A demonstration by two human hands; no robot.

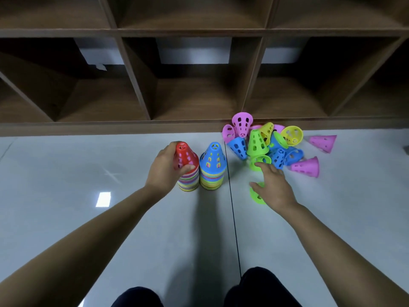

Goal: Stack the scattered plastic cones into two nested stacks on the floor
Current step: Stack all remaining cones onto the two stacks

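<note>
Left hand (166,169) grips the red perforated plastic cone (188,155) just left of the blue-topped nested cone stack (212,171); right hand (275,187), fingers spread, empty, hovers right of it.

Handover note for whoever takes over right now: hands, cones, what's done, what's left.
Left hand grips the red cone atop the left stack.
Right hand is open, fingers spread over a green cone lying on the floor; contact unclear.
Done: two nested stacks stand side by side, the other a blue-topped stack.
Left: the loose pile by the shelf base, plus a pink cone lying apart to its right.
</note>
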